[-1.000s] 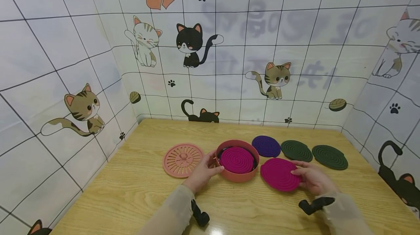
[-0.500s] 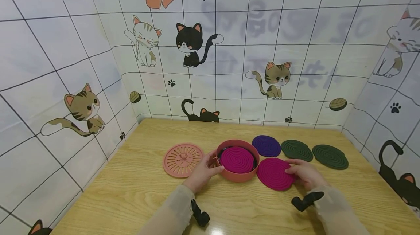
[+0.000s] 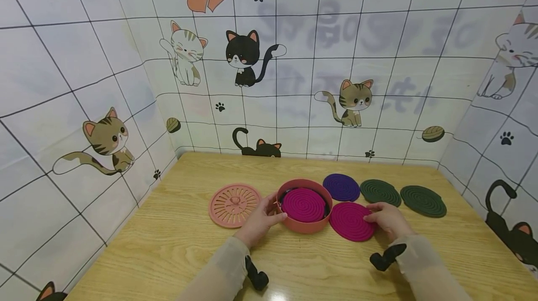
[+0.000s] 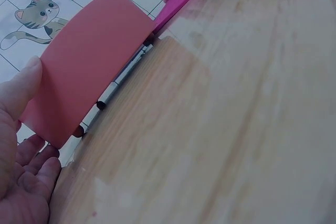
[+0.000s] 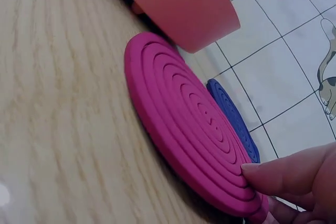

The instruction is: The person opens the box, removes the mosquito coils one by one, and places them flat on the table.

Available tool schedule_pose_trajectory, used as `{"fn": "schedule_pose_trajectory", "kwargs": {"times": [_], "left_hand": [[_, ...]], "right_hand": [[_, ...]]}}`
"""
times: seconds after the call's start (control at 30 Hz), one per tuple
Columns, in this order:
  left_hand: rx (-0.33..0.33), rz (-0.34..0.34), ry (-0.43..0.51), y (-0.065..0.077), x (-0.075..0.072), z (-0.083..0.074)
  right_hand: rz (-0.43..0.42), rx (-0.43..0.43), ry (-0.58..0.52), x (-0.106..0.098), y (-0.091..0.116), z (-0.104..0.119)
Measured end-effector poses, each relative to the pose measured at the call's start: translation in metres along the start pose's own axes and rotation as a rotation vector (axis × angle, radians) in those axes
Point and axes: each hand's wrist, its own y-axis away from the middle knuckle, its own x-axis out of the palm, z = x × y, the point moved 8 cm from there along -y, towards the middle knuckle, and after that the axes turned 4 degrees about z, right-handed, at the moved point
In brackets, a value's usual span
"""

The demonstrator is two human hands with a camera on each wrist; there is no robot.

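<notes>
A round coral-pink mosquito coil box (image 3: 306,227) stands on the table with a magenta mosquito coil (image 3: 303,205) lying inside it. At the box's left side, my left hand (image 3: 259,221) grips the wall; the left wrist view shows the thumb on the side (image 4: 89,61) and fingertips at the lower edge. Just right of the box, a second magenta mosquito coil (image 3: 352,221) is pinched at its right edge by my right hand (image 3: 391,220). In the right wrist view this coil (image 5: 184,114) is tilted, its right edge raised off the table.
The slotted pink lid (image 3: 234,205) lies left of the box. Behind and to the right lie a dark blue coil (image 3: 341,187) and two dark green coils, one (image 3: 380,192) nearer and one (image 3: 422,200) farther right. A cat-print wall sheet (image 3: 302,105) surrounds the table.
My right hand has moved left with the magenta coil, bringing it close beside the box, and has lowered its front edge slightly. The left hand has stayed on the box.
</notes>
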Motion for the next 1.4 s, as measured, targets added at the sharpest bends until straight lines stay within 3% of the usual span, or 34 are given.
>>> {"fn": "schedule_pose_trajectory", "kwargs": {"times": [0.27, 0.67, 0.87, 1.07, 1.4], "left_hand": [[-0.002, -0.002, 0.015, 0.000, 0.000, 0.001], [0.004, 0.004, 0.019, 0.000, 0.001, 0.000], [0.007, 0.005, 0.039, 0.002, 0.002, -0.005], [0.004, 0.006, 0.018, 0.001, 0.001, -0.002], [0.004, 0.008, 0.029, 0.000, 0.001, 0.000]], "right_hand": [[-0.021, -0.001, 0.053, 0.000, 0.003, 0.004], [-0.024, -0.002, 0.046, -0.008, 0.006, 0.005], [-0.008, -0.060, 0.069, -0.012, 0.012, 0.023], [0.035, -0.117, -0.035, 0.006, 0.018, 0.055], [0.032, -0.159, -0.186, 0.047, 0.014, 0.101]]}}
